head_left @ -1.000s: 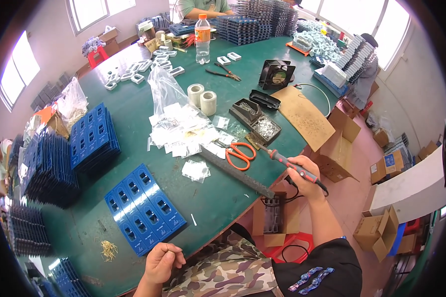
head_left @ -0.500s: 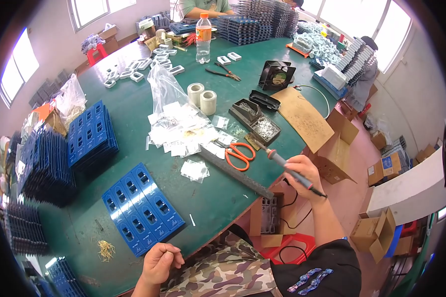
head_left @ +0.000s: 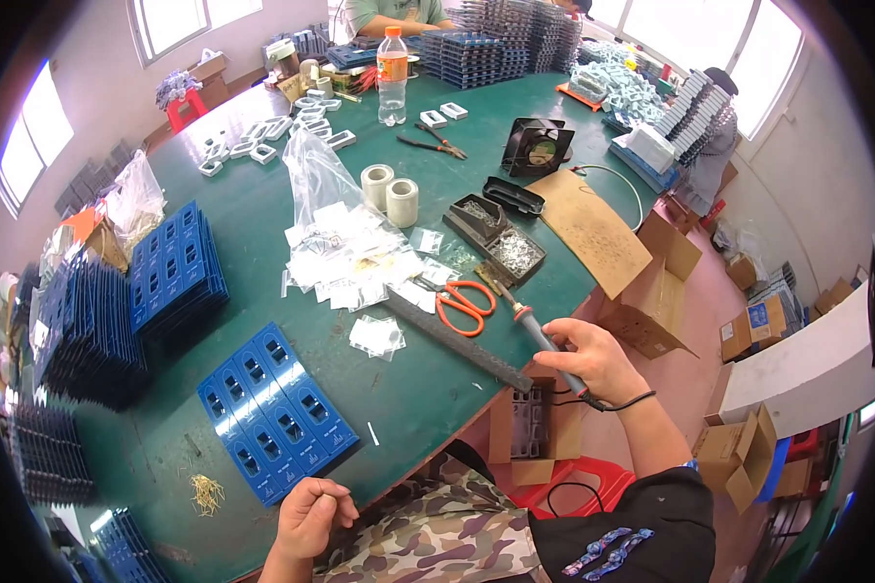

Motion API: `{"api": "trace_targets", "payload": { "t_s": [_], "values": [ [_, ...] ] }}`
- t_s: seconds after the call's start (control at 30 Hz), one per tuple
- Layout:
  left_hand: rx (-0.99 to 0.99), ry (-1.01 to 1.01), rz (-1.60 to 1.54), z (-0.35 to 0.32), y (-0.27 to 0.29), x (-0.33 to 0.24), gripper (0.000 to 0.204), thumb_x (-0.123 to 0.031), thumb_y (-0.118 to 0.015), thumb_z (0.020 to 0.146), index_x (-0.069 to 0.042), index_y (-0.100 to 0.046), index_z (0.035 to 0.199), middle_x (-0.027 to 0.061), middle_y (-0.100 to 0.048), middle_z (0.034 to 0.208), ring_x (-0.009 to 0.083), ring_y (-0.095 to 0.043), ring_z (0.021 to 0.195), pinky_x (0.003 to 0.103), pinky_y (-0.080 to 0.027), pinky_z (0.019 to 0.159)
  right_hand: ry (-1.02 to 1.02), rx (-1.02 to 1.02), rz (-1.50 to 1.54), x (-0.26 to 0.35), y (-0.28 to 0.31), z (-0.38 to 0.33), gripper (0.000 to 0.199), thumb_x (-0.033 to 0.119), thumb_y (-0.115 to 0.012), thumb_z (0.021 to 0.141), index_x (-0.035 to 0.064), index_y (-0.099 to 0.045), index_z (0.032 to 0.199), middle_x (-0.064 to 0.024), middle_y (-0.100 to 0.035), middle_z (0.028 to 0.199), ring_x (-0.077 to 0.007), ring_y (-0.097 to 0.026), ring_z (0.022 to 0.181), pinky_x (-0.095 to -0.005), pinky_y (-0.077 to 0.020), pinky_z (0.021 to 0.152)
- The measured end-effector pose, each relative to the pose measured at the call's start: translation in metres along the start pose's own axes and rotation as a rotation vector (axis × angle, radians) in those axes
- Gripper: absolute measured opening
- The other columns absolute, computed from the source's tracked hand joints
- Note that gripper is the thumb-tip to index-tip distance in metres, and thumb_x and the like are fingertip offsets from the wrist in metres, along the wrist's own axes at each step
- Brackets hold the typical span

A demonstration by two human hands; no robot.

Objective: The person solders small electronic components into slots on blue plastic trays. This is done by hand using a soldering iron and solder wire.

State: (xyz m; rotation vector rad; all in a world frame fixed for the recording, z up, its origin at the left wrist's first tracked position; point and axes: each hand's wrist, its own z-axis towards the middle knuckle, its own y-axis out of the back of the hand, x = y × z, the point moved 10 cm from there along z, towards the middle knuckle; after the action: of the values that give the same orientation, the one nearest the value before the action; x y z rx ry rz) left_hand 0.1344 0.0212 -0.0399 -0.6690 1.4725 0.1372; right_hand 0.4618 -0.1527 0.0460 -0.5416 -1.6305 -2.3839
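Observation:
My right hand (head_left: pixel 598 361) is at the table's right edge, its fingers across the grey handle of a soldering iron (head_left: pixel 542 335). The iron's tip points away from me, at a small brown pad (head_left: pixel 487 273) beside the black parts box (head_left: pixel 496 239). My left hand (head_left: pixel 313 517) is closed at the near edge, thumb against curled fingers; whatever it may hold is hidden. Just beyond it lies a blue panel of joined circuit boards (head_left: pixel 277 413) with rectangular cutouts. Orange-handled scissors (head_left: pixel 465 307) and a dark strip (head_left: pixel 457 340) lie left of the iron.
Small clear bags (head_left: pixel 345 257), tape rolls (head_left: pixel 402 202) and a bottle (head_left: pixel 392 78) are in the middle. Blue panel stacks (head_left: pixel 92 330) stand left, near thin golden pins (head_left: pixel 206 495). A wooden board (head_left: pixel 593 233) and fan (head_left: pixel 537 146) lie right. Co-workers sit at the far side.
My right hand has lowered the soldering iron slightly left, its tip now at the brown pad, and the grip has shifted over the handle. My left hand stays nearly still.

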Motion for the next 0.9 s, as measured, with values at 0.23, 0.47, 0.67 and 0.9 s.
{"api": "trace_targets", "payload": {
  "t_s": [0.23, 0.47, 0.67, 0.9],
  "values": [
    [0.007, -0.007, 0.012, -0.001, -0.002, -0.003, 0.017, -0.01, -0.046, 0.101, 0.002, -0.055, 0.109, 0.0143, -0.065, 0.085, 0.0157, -0.061, 0.071, 0.026, -0.05, 0.063, 0.015, -0.017, -0.033, 0.007, 0.0, -0.006, 0.029, 0.004, -0.068, 0.074, 0.0122, -0.07, 0.101, -0.0154, -0.061, 0.111, -0.0305, -0.064, 0.093, -0.0364, -0.0543, 0.077],
    [-0.019, 0.002, 0.009, -0.003, 0.001, -0.002, 0.017, -0.009, -0.046, 0.101, 0.002, -0.056, 0.109, 0.0135, -0.065, 0.086, 0.0146, -0.061, 0.071, 0.026, -0.051, 0.064, -0.232, -0.036, 0.195, 0.025, 0.02, -0.016, 0.021, 0.006, -0.072, 0.079, 0.0092, -0.07, 0.1, -0.0129, -0.062, 0.11, -0.0244, -0.066, 0.093, -0.033, -0.0541, 0.076],
    [0.017, 0.027, 0.023, 0.0, -0.006, -0.001, 0.017, -0.008, -0.046, 0.101, 0.002, -0.056, 0.11, 0.0113, -0.066, 0.087, 0.0125, -0.061, 0.073, 0.024, -0.051, 0.066, 0.016, -0.567, 1.115, 0.01, 0.052, -0.063, 0.03, 0.005, -0.061, 0.092, 0.0061, -0.053, 0.121, -0.0142, -0.059, 0.113, -0.0217, -0.063, 0.088, -0.0347, -0.0534, 0.078],
    [-0.001, 0.012, 0.05, -0.007, -0.005, -0.006, 0.018, -0.008, -0.047, 0.1, 0.002, -0.059, 0.109, 0.0104, -0.066, 0.086, 0.0116, -0.06, 0.072, 0.023, -0.05, 0.064, -0.125, -0.678, 1.512, -0.005, 0.027, -0.063, 0.03, 0.011, -0.061, 0.094, 0.005, -0.053, 0.122, -0.0143, -0.06, 0.112, -0.0238, -0.062, 0.093, -0.035, -0.052, 0.08]
  ]
}}
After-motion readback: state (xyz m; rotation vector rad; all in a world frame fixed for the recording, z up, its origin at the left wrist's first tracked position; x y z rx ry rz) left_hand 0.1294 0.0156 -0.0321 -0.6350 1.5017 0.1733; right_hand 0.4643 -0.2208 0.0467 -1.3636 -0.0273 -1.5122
